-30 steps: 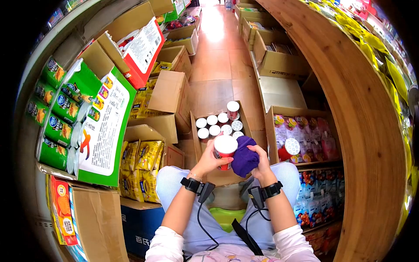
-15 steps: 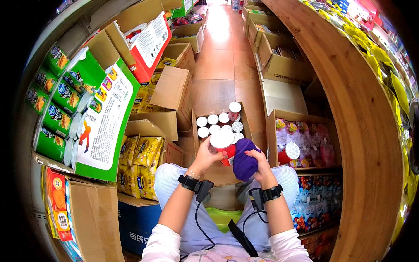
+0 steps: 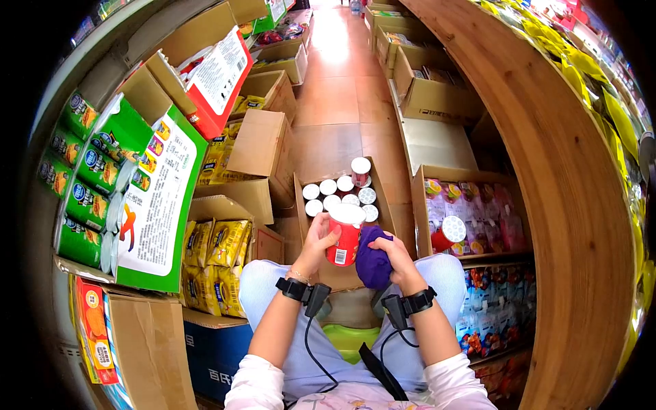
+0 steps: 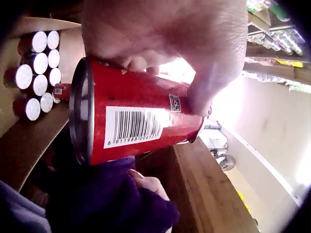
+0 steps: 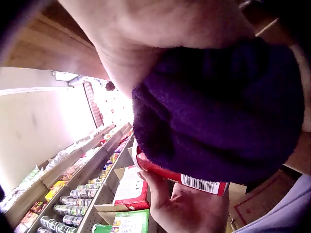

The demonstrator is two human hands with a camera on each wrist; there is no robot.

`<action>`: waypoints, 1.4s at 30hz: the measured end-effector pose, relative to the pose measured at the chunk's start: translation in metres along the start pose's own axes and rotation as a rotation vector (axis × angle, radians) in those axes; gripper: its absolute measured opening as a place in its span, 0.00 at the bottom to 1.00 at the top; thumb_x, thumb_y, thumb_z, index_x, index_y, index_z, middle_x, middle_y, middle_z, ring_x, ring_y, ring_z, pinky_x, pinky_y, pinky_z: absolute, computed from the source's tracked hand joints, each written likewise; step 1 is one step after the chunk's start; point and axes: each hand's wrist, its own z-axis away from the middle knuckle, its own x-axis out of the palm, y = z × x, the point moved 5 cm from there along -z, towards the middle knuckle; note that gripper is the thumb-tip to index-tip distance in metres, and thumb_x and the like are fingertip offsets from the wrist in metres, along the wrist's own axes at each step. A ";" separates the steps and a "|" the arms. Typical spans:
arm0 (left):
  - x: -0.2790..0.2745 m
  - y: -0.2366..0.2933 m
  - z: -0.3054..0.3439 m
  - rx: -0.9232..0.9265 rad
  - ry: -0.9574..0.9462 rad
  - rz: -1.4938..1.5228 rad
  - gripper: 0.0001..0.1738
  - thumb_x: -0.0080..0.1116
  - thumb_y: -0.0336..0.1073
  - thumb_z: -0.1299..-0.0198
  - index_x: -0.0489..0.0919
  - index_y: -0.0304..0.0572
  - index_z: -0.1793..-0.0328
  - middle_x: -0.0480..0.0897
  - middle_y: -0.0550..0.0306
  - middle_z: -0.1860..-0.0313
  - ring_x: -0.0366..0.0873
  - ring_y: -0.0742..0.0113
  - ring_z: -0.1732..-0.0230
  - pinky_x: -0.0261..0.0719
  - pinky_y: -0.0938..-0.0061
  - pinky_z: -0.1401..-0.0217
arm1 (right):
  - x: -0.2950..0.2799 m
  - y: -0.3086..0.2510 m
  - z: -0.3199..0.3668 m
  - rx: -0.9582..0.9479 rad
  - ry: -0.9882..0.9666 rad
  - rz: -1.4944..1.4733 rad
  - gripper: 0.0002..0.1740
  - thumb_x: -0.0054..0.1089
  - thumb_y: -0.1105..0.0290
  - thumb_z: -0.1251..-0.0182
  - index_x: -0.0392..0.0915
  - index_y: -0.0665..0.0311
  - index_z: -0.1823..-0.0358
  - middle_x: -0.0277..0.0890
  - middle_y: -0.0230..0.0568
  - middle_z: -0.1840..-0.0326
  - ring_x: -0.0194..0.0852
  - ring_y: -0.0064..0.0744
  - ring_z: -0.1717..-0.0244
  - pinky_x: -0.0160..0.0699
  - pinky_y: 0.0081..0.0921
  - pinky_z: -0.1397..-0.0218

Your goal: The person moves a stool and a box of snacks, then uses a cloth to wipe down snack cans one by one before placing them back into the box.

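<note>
My left hand (image 3: 313, 245) grips a red can (image 3: 344, 240) with a white lid. The left wrist view shows the barcode side of the can (image 4: 136, 114), with the thumb and fingers of the hand (image 4: 167, 34) around it. In my right hand (image 3: 400, 262) is a bunched purple cloth (image 3: 374, 258), just right of the can. From the right wrist, the cloth (image 5: 218, 111) covers part of the can (image 5: 167, 172); whether they touch I cannot tell. Below my hands, a cardboard box (image 3: 389, 205) holds several white-lidded cans (image 3: 328, 186).
One more red can (image 3: 447, 234) lies on pink pouches in a box (image 3: 471, 257) at the right. Boxes of yellow packets (image 3: 229, 244) and green cans (image 3: 89, 205) stand at the left. A wooden shelf edge (image 3: 547, 205) curves along the right, and a tiled floor aisle (image 3: 331, 102) runs ahead.
The can in my left hand has turned so its barcode faces the head camera. My right hand and the cloth have shifted slightly down and left.
</note>
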 end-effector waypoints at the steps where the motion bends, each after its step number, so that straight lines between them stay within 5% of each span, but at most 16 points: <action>1: 0.002 0.002 0.000 -0.020 0.006 -0.039 0.34 0.64 0.41 0.40 0.62 0.34 0.34 0.74 0.51 0.42 0.69 0.66 0.40 0.65 0.70 0.34 | 0.001 -0.001 0.001 -0.002 0.005 -0.015 0.16 0.57 0.75 0.47 0.75 0.65 0.55 0.78 0.35 0.65 0.78 0.28 0.67 0.78 0.25 0.62; 4: 0.014 0.011 0.002 0.008 -0.029 -0.086 0.38 0.70 0.42 0.46 0.64 0.35 0.35 0.72 0.52 0.42 0.69 0.67 0.41 0.67 0.70 0.36 | 0.003 -0.008 0.006 0.007 0.020 -0.078 0.15 0.56 0.74 0.48 0.75 0.65 0.56 0.78 0.36 0.65 0.78 0.29 0.67 0.79 0.26 0.62; 11: -0.006 -0.013 -0.004 0.067 0.023 -0.752 0.48 0.80 0.47 0.60 0.66 0.38 0.34 0.68 0.53 0.43 0.69 0.64 0.40 0.68 0.70 0.36 | 0.005 -0.017 0.007 -0.058 -0.065 -0.304 0.14 0.54 0.70 0.47 0.75 0.62 0.57 0.77 0.37 0.64 0.78 0.31 0.64 0.78 0.28 0.57; 26: 0.001 0.010 0.000 0.071 0.041 -0.116 0.44 0.74 0.30 0.53 0.57 0.39 0.33 0.70 0.51 0.38 0.68 0.61 0.35 0.67 0.65 0.33 | -0.002 -0.011 0.003 -0.021 0.026 -0.053 0.15 0.56 0.73 0.48 0.75 0.64 0.56 0.76 0.35 0.65 0.76 0.28 0.66 0.76 0.26 0.60; 31: 0.001 0.007 -0.002 0.051 -0.006 0.026 0.28 0.61 0.33 0.40 0.63 0.33 0.36 0.72 0.53 0.40 0.67 0.66 0.37 0.60 0.71 0.31 | 0.000 -0.001 0.000 0.002 0.022 0.014 0.15 0.58 0.74 0.48 0.75 0.64 0.56 0.77 0.35 0.65 0.76 0.27 0.67 0.77 0.25 0.61; 37: 0.018 0.009 0.002 0.052 -0.019 -0.261 0.42 0.75 0.42 0.53 0.64 0.34 0.36 0.71 0.53 0.42 0.67 0.64 0.38 0.67 0.71 0.36 | -0.001 0.002 -0.002 -0.030 0.027 0.024 0.15 0.58 0.74 0.48 0.75 0.65 0.57 0.77 0.35 0.66 0.76 0.27 0.68 0.77 0.25 0.63; 40: 0.009 0.010 0.000 0.182 0.067 -0.887 0.48 0.81 0.48 0.64 0.69 0.34 0.38 0.70 0.53 0.47 0.69 0.62 0.42 0.69 0.70 0.39 | -0.001 -0.001 -0.001 -0.045 0.026 -0.015 0.14 0.58 0.75 0.49 0.75 0.65 0.58 0.77 0.35 0.66 0.76 0.27 0.68 0.76 0.24 0.63; 42: 0.005 0.005 -0.002 0.157 0.061 -0.779 0.48 0.82 0.48 0.67 0.71 0.35 0.39 0.70 0.54 0.50 0.70 0.61 0.45 0.69 0.69 0.38 | 0.002 -0.004 0.002 -0.055 0.029 -0.050 0.14 0.57 0.75 0.49 0.75 0.64 0.58 0.77 0.35 0.66 0.76 0.27 0.68 0.76 0.24 0.61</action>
